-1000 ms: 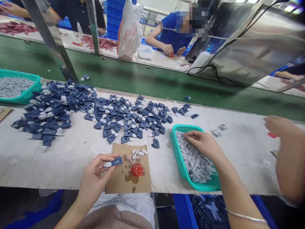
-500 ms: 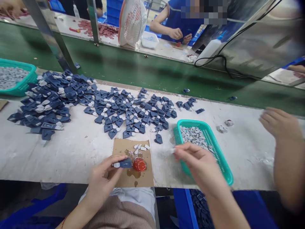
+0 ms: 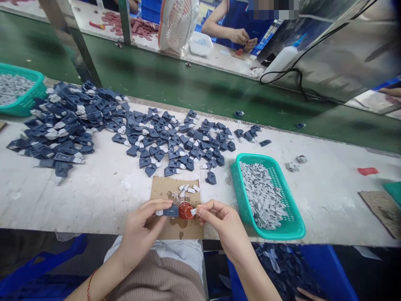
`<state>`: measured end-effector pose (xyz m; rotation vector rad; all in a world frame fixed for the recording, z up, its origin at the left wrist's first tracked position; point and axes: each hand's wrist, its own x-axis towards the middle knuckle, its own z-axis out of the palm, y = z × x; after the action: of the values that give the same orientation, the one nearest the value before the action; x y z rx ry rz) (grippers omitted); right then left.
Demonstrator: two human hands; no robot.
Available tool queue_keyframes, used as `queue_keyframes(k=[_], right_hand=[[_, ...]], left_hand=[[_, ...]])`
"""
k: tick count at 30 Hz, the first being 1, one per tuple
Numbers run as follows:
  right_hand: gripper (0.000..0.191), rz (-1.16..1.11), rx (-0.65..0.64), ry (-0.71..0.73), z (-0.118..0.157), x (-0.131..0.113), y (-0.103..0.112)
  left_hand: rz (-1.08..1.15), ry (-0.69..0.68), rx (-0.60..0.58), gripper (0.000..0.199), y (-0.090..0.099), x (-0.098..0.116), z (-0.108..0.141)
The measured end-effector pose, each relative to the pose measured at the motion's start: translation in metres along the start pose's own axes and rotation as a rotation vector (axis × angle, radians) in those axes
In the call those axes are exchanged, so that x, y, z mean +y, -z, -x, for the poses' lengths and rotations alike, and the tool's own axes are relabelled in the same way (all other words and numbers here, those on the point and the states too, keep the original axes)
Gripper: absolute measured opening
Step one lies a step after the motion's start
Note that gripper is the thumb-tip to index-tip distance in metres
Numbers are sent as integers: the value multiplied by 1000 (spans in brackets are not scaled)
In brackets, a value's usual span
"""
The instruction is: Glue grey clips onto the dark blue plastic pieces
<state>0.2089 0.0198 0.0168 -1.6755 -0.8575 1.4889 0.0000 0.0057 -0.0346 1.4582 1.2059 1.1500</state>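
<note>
With the red cap (image 3: pixel 186 210) taken as the clock's centre, we see both hands close about it. At 9 o'clock, the left hand (image 3: pixel 142 223) is partly closed, thumb and fingers gripping a navy plastic part (image 3: pixel 171 210) with a white tip, its dark end toward the cap. Just past 3 o'clock, the right hand (image 3: pixel 221 223) pinches a small pale-grey piece (image 3: pixel 193 211) at the cap's rim; we cannot tell whether the two touch. The cap sits on a wet-stained cardboard sheet (image 3: pixel 159 188), with loose grey pieces (image 3: pixel 189 189) at 12 o'clock. We find a turquoise basket (image 3: pixel 299 213) of similar pieces at 3 o'clock on the white tabletop (image 3: pixel 103 200). Scattered navy parts (image 3: pixel 169 142) spread at 12 o'clock, and a heaped navy pile (image 3: pixel 69 121) rises at 10, just beside a second basket (image 3: pixel 34 100). Below the tabletop's edge, at 4 o'clock, we note a blue crate (image 3: pixel 332 271) containing dark parts. Across the green strip (image 3: pixel 150 67), a co-worker's hands (image 3: pixel 244 39) meet near 1 o'clock.
</note>
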Motion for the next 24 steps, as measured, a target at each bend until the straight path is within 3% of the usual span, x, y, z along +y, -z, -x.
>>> queue_keyframes(k=[16,24], right_hand=[[26,3,11,11,3,-2,-2],[18,-104,-48,82,25,-15,-15]], left_hand=[[7,54,28,18,0,7,-4],[-29,-162,51,20,-4,26,-6]])
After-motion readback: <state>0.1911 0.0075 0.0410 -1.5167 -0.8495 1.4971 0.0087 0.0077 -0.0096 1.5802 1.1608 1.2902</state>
